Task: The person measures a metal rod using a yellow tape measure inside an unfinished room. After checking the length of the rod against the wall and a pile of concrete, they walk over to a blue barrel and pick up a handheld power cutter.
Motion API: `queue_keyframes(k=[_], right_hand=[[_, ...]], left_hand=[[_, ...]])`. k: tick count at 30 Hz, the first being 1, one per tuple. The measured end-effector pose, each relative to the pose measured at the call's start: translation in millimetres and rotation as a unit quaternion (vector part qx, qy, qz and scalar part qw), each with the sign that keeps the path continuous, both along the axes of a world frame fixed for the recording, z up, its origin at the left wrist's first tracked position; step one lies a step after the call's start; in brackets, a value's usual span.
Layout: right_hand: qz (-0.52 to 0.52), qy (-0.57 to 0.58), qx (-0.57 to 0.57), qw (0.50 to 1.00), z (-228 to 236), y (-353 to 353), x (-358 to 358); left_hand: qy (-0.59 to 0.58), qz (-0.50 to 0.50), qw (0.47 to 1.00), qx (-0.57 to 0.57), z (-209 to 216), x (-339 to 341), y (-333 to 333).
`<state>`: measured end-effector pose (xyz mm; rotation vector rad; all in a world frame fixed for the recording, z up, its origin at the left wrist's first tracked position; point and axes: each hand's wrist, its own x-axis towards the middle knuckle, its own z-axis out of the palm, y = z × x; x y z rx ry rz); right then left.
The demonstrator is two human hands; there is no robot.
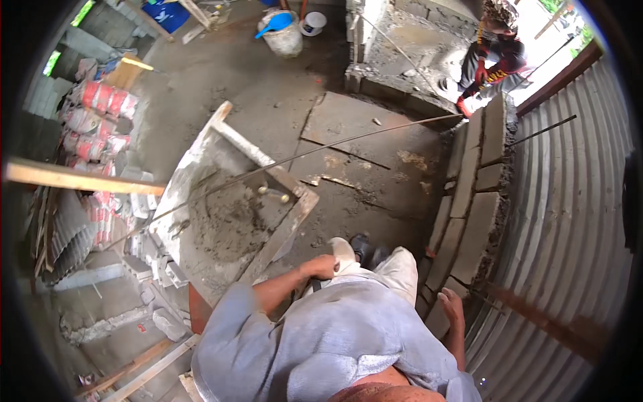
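Right hand (453, 307) beside block wall (469, 201) (bare floor (362, 174) ahead).

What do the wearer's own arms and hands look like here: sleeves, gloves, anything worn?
Both forearms are bare below short, loose, pale grey-blue shirt sleeves. The left hand and right hand wear no gloves. No watch, ring or band is visible on either wrist at this size.

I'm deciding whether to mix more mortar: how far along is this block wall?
Done: several courses of grey blocks stand beside the corrugated metal sheet, with a string line stretched across. In hand: nothing; the left hand rests on the person's thigh, and the right hand hangs open near the wall's end. Left: the mortar box still holds mix, and a trowel lies in it.
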<state>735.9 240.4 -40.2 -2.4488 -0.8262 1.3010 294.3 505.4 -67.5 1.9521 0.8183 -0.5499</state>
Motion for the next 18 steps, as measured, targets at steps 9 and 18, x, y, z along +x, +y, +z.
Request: queue_keyframes(k=[9, 18], right_hand=[[0.026, 0.094, -0.019, 0.995, 1, 136, 89], [0.093, 0.054, 0.103, 0.989, -8, 345, 215]], left_hand=[[-0.067, 0.200, 0.938, -0.276, 9, 60, 88], [-0.013, 0.090, 0.981, -0.173, 69, 180, 211]])
